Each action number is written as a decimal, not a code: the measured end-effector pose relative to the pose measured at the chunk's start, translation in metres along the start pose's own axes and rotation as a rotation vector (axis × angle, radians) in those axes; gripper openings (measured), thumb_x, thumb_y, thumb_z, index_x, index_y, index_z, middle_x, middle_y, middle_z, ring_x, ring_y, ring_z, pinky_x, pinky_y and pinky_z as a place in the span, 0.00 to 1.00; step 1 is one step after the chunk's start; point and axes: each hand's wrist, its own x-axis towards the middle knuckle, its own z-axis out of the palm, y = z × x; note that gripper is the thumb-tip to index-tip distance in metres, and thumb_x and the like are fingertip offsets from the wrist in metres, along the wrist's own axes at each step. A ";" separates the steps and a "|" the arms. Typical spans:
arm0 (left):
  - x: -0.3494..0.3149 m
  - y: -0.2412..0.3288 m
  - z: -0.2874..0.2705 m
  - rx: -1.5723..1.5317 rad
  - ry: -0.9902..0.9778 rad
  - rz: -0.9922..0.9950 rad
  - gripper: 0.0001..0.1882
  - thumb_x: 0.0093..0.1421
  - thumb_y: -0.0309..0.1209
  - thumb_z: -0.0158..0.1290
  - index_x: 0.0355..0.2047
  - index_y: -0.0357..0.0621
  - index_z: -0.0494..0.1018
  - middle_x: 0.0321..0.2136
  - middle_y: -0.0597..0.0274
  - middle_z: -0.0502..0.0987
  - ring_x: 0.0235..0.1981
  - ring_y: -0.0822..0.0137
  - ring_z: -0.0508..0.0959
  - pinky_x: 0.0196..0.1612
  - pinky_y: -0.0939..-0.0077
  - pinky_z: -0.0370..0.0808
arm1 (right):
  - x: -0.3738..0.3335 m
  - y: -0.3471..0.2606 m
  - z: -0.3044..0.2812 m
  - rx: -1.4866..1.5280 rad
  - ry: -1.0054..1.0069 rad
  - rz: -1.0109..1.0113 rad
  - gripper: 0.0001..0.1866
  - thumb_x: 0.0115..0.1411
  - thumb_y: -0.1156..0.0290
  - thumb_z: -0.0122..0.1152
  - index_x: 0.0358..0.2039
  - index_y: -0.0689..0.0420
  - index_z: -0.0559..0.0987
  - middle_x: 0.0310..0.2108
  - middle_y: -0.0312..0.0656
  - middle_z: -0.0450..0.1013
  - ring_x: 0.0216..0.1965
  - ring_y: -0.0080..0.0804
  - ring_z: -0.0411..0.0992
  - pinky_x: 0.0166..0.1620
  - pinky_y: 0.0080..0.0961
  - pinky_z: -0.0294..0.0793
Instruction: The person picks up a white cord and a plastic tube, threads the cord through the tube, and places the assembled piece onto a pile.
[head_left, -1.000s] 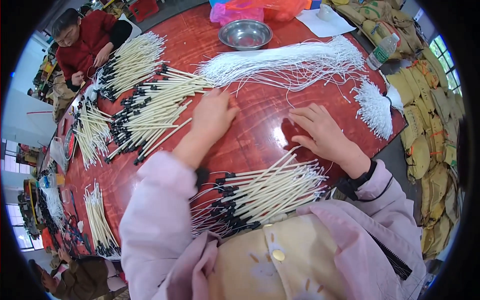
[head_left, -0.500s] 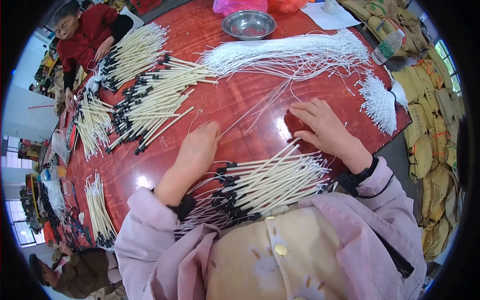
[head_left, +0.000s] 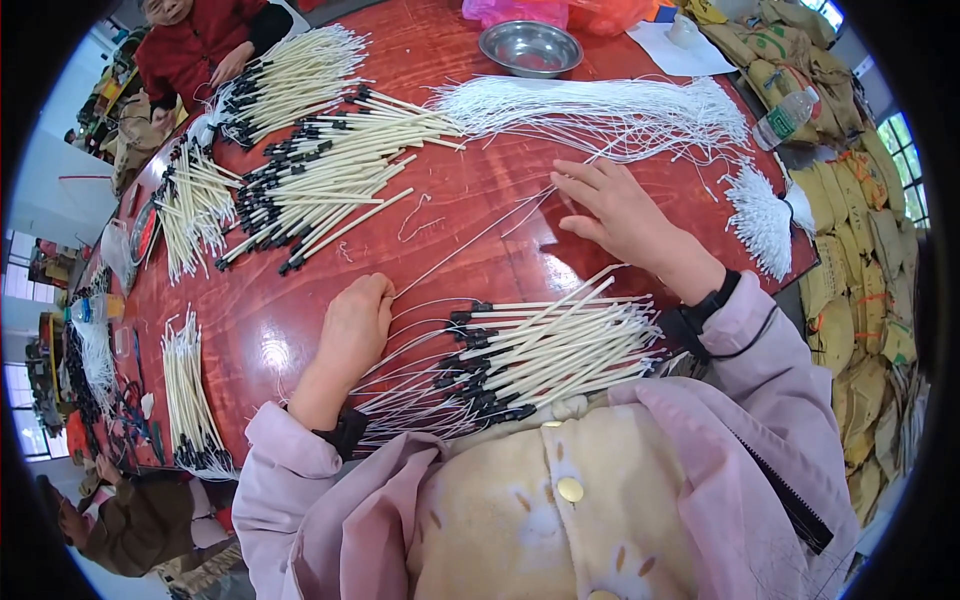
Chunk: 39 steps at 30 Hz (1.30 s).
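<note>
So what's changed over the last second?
The left hand has moved left and back toward the body, away from the far stick pile, and now pinches a white strand stretched toward the right hand. The right hand has shifted forward, toward the white string bundle. Unchanged: near stick pile, steel bowl.

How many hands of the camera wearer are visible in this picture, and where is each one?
2: the left hand is left of centre, holding a white string; the right hand is right of centre, below the loose white bundle.
</note>
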 end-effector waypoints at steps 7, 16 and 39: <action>-0.006 -0.006 -0.007 -0.056 0.039 -0.011 0.04 0.62 0.23 0.53 0.37 0.36 0.74 0.29 0.44 0.77 0.32 0.44 0.79 0.37 0.59 0.75 | 0.023 0.004 0.018 -0.041 -0.103 -0.074 0.30 0.63 0.56 0.63 0.62 0.58 0.74 0.66 0.45 0.66 0.59 0.46 0.66 0.64 0.41 0.64; -0.013 0.001 -0.019 -0.326 -0.056 -0.198 0.05 0.61 0.24 0.54 0.37 0.36 0.74 0.29 0.41 0.79 0.33 0.40 0.80 0.38 0.57 0.76 | -0.009 0.018 -0.015 -0.123 -0.457 0.083 0.28 0.62 0.57 0.63 0.59 0.58 0.77 0.65 0.46 0.68 0.59 0.46 0.66 0.63 0.41 0.64; -0.008 -0.014 0.004 -0.066 0.086 -0.071 0.07 0.62 0.27 0.54 0.31 0.35 0.76 0.27 0.39 0.78 0.32 0.38 0.79 0.35 0.53 0.75 | -0.031 0.024 0.016 -0.011 -0.225 -0.255 0.34 0.60 0.45 0.60 0.54 0.63 0.79 0.65 0.47 0.69 0.62 0.49 0.65 0.65 0.46 0.61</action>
